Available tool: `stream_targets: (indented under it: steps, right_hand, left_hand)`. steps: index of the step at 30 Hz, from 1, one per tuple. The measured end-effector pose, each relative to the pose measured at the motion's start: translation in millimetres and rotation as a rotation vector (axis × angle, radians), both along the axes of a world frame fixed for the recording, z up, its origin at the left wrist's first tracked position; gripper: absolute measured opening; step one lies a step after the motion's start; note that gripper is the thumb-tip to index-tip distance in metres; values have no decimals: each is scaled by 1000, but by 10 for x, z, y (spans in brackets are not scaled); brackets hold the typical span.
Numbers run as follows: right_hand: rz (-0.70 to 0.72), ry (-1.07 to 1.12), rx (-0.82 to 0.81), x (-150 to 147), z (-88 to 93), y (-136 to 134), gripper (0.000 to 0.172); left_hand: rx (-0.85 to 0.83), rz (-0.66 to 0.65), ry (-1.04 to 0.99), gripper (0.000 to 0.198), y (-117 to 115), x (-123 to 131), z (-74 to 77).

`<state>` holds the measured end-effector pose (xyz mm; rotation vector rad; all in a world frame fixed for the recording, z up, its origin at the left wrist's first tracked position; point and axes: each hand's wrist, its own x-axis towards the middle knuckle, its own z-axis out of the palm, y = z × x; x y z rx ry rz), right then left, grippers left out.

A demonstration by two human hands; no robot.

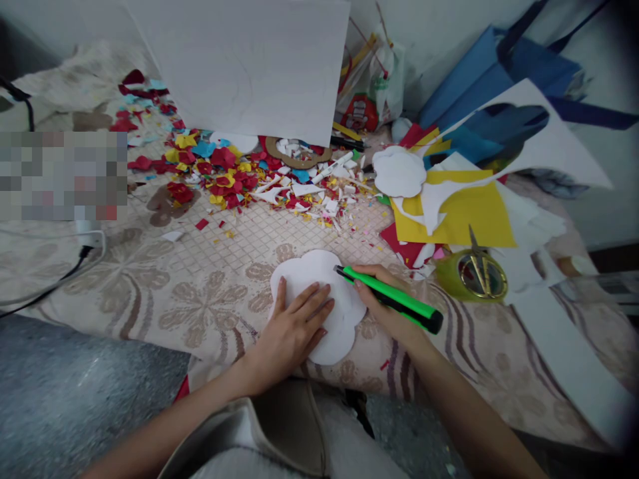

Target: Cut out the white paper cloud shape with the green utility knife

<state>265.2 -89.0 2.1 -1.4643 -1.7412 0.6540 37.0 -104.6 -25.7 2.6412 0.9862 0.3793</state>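
Note:
A white scalloped, flower-shaped sheet (pixel 322 266) lies near the front edge of the patterned cloth. My left hand (pixel 299 316) rests flat on it with the fingers spread. In my right hand (pixel 377 293) is a green and black utility knife (pixel 394 297), gripped along its body. Its tip points left and sits over the upper right part of the white sheet; whether the blade touches the sheet I cannot tell. My right hand is at the sheet's right edge, and its fingers are partly hidden behind the knife.
Red, yellow, blue and white scraps (pixel 229 166) spread across the cloth's back. A large white board (pixel 249 66) stands behind them. To the right are another white flower shape (pixel 399 171), yellow paper (pixel 462 213), scissors (pixel 476 263) on a tape roll (pixel 444 276), and a blue bag (pixel 464 76).

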Motion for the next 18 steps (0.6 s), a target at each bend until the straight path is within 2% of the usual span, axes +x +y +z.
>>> stream_targets:
  steps: [18]
  right_hand:
    - [23,-8,24,-44,14,16,18]
  left_hand:
    - [2,3,0,39,-6,4,-1]
